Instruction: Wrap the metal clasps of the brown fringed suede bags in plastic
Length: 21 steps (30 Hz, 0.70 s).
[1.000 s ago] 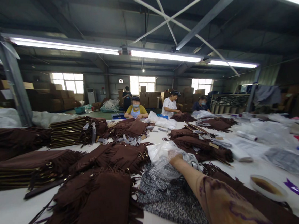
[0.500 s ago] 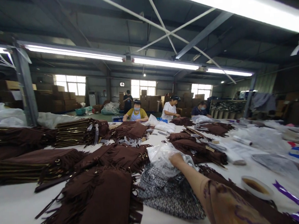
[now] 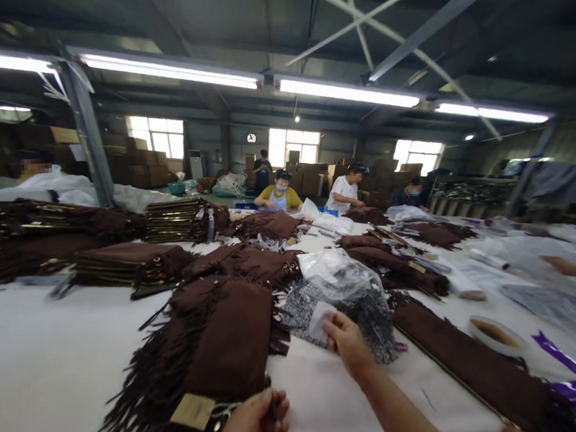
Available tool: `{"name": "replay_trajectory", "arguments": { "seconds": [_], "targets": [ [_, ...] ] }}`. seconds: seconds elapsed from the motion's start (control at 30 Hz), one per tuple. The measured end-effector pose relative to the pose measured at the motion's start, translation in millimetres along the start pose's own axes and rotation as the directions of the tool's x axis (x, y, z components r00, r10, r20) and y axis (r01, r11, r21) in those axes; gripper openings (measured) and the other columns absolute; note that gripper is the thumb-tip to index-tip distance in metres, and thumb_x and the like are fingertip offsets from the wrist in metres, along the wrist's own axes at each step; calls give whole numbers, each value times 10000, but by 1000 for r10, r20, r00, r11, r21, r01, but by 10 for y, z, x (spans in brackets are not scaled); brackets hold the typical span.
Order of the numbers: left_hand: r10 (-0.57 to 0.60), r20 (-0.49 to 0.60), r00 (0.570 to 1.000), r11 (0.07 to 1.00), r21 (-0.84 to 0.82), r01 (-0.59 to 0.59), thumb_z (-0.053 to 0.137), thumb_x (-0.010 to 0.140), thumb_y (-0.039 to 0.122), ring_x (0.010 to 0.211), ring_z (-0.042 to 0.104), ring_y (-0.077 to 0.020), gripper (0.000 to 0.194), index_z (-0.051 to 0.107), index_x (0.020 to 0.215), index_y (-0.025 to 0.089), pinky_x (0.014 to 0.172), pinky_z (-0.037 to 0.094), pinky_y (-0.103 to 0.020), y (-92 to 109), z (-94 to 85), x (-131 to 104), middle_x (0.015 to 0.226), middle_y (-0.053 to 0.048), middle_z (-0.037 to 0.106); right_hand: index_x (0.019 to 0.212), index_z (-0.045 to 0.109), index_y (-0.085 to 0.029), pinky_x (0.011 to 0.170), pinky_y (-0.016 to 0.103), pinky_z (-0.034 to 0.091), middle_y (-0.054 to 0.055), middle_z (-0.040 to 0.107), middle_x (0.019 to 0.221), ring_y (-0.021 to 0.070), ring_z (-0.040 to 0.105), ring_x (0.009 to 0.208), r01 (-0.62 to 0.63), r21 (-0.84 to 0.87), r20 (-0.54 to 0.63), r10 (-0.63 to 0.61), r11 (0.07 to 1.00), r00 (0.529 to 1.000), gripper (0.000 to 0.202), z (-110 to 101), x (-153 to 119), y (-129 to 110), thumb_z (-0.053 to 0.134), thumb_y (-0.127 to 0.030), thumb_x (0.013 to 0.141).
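A dark brown bag (image 3: pixel 230 335) with long fringes lies flat in front of me, a tan paper tag (image 3: pixel 192 411) at its lower edge. My left hand (image 3: pixel 257 421) is at the bag's lower right corner, its fingers closed on a dark bit of the edge. Between the thumb and fingers of my right hand (image 3: pixel 349 343) is a small white packet (image 3: pixel 320 322), held above a grey-black speckled cloth bag (image 3: pixel 294 304). Crumpled clear plastic (image 3: pixel 344 271) rests on top of that bag, just beyond my right hand.
Stacked brown bags (image 3: pixel 124 267) stand at the left. A long brown piece (image 3: pixel 455 349) and a tape roll (image 3: pixel 496 334) lie at the right, near purple ribbon (image 3: pixel 570 374). A co-worker's hand (image 3: pixel 565 267) reaches over plastic at the far right. Others work across the table.
My right hand has drawn back from the clear plastic and now holds a small white packet. My left hand has come into view at the brown bag. The view has tilted down and turned left.
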State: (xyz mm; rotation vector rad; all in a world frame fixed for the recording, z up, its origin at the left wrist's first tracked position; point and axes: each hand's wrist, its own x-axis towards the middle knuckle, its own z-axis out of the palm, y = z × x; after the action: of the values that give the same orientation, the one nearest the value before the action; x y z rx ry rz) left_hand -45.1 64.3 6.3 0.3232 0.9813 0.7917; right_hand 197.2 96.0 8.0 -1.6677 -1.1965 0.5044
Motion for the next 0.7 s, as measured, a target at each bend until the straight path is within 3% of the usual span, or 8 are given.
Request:
{"name": "replay_trajectory", "arguments": {
  "seconds": [0.1, 0.17, 0.23, 0.4, 0.53, 0.7],
  "targets": [
    [-46, 97, 994, 998, -32, 49, 698, 784, 152, 844, 696, -197, 102, 643, 861, 115, 683, 554, -287, -8, -72, 2, 943, -111, 717, 980, 613, -145, 401, 207, 288, -35, 523, 640, 81, 392, 423, -147, 314, 184, 92, 938, 979, 384, 297, -725, 33, 541, -478, 802],
    [-27, 141, 990, 999, -14, 29, 695, 788, 154, 799, 682, -169, 103, 645, 867, 112, 707, 556, -297, -29, -95, -24, 949, -107, 710, 862, 613, -163, 407, 210, 280, -48, 494, 593, 90, 402, 432, -231, 327, 275, 142, 916, 951, 318, 380, -1048, -10, 581, -468, 779],
    [28, 160, 987, 999, 22, -32, 699, 788, 173, 714, 648, -134, 102, 649, 850, 110, 690, 550, -287, -73, -104, -53, 875, -83, 695, 767, 609, -173, 447, 220, 326, -38, 505, 583, 112, 447, 486, -214, 250, 302, 133, 944, 944, 281, 384, -1214, -83, 590, -453, 776],
    [153, 165, 974, 977, 126, -174, 750, 724, 272, 638, 586, -136, 199, 630, 743, 114, 624, 528, -296, -229, -119, -101, 693, -22, 617, 854, 675, -166, 642, 254, 432, 11, 645, 757, 172, 562, 716, -52, 121, 407, -1, 991, 913, 256, 278, -1213, -243, 593, -400, 788],
    [215, 101, 971, 949, 213, -232, 754, 707, 317, 593, 541, -121, 240, 626, 715, 114, 581, 491, -272, -280, -152, -140, 647, -3, 592, 677, 607, -168, 549, 244, 359, -12, 562, 622, 148, 495, 614, -51, 34, 450, 31, 998, 892, 311, 287, -1167, -247, 536, -438, 813],
    [135, 102, 986, 982, 120, -147, 687, 778, 227, 728, 612, -145, 126, 646, 778, 108, 660, 496, -271, -134, -194, -234, 792, -55, 655, 528, 532, -186, 546, 250, 335, -27, 496, 522, 139, 466, 562, -42, -29, 364, 50, 999, 930, 358, 312, -1268, -246, 556, -431, 787]
  ]
}}
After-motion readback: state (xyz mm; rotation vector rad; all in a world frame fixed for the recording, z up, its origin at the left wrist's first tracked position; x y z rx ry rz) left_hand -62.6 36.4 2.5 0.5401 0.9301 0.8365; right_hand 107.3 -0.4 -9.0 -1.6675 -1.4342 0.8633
